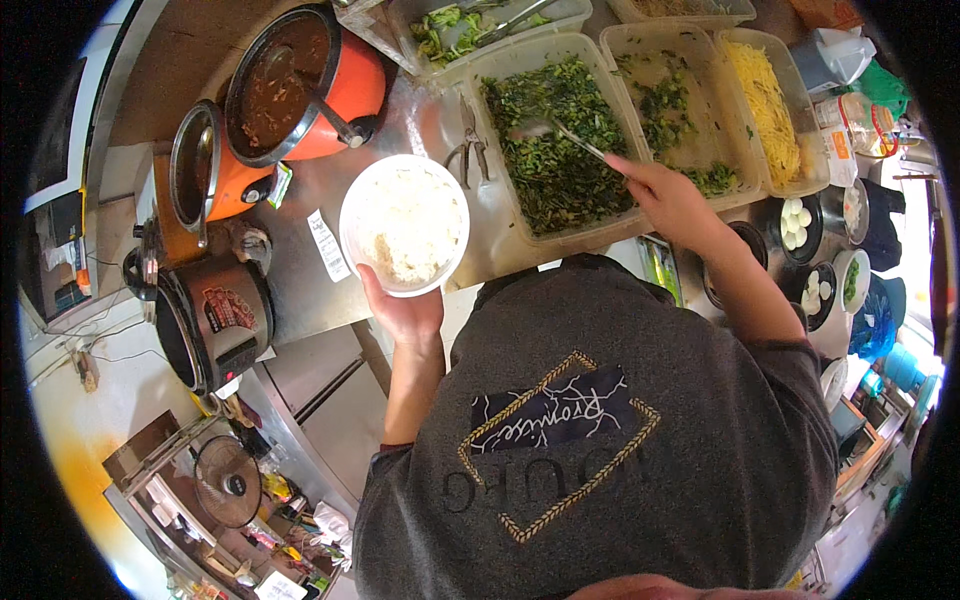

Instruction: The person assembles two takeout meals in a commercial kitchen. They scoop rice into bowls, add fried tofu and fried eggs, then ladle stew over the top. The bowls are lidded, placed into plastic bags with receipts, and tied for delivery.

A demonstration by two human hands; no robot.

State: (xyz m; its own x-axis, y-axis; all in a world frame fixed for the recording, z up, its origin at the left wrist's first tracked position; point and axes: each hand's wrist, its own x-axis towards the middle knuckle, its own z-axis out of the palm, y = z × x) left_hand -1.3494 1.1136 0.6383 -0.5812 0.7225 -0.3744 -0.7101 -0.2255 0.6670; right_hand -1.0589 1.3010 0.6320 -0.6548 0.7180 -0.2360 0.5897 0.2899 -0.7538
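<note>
Right grip [655, 195] was closed on the handle of a spoon [580, 142], its tip partly lost among chopped greens [560, 190] in a clear tub [580, 233], while by the left grip [405, 310], half-open with its fingers hidden underneath, a white bowl [349, 235] of glare-washed rice [408, 225] was held over the tabletop's [310, 305] near edge. Between bowl and tub a metal tool [470, 152] was seen lying, its kind hard to tell; orange pots [362, 85] were crowded at left, and a vegetable tub [545, 31] was cut off above.

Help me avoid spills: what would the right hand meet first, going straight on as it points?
The right hand would likely meet chopped dark-green vegetables in the rectangular translucent plastic tub, its silver metal spoon leading; depth is unclear.
</note>
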